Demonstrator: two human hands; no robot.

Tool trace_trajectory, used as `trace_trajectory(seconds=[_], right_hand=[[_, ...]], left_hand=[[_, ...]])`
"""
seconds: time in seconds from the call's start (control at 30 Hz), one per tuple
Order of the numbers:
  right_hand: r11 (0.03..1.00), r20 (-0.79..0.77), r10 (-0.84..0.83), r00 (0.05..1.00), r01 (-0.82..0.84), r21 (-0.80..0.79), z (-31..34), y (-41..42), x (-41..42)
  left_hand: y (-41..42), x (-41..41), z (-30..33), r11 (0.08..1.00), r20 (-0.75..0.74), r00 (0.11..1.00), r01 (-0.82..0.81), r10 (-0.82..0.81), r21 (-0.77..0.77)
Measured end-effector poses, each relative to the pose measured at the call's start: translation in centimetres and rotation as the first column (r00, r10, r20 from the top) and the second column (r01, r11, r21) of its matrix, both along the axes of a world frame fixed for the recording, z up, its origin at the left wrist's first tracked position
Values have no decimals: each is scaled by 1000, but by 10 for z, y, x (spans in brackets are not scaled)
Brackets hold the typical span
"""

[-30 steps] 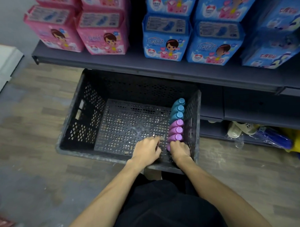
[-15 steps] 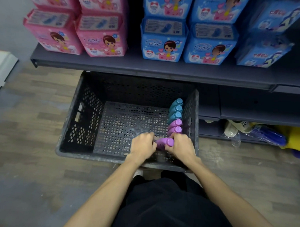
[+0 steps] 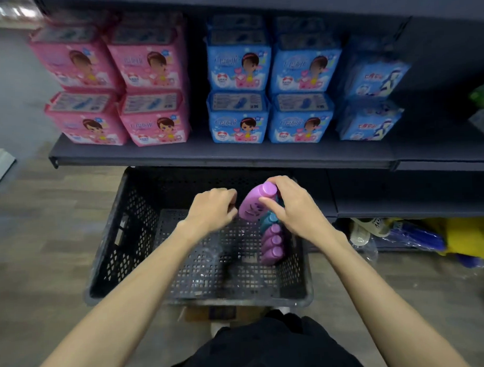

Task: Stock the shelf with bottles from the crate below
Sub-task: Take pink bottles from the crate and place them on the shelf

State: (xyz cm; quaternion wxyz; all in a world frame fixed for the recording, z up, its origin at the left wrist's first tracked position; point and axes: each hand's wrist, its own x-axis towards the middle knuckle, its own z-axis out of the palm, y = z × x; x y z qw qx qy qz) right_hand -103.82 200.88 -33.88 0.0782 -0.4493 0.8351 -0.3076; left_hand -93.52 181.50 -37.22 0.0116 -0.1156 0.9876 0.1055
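Retail shop aisle, stocking in progress. Dark metal gondola shelf [image 3: 207, 154] carries multiples of the same packaged goods, faced forward and stacked two high: pink packs [image 3: 153, 117] toward its left end, blue packs [image 3: 238, 117] mid-shelf, a different blue brand [image 3: 370, 121] toward the right. Another shelf board runs above them. Black perforated plastic crate [image 3: 122, 242] sits on wood-look flooring [image 3: 45, 245] under the shelf's front edge, holding a row of purple and teal bottles [image 3: 271, 242] along its right wall. Loose clutter fills the bottom shelf at right.
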Motion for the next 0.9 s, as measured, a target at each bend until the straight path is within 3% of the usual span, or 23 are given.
trace_trajectory(seconds=[0.37, 0.67, 0.9], right_hand=[[971, -143, -68, 987, 32, -238, 158, -5, -48], [941, -243, -94, 966, 6, -337, 285, 3, -90], [942, -426, -83, 901, -68, -328, 366, 11, -124]], left_hand=[[-12, -62, 140, 952, -312, 927, 119, -208, -282], [-1, -112, 276, 884, -522, 762, 138, -383, -447], [-1, -139, 344, 830, -562, 689, 104, -457, -548]])
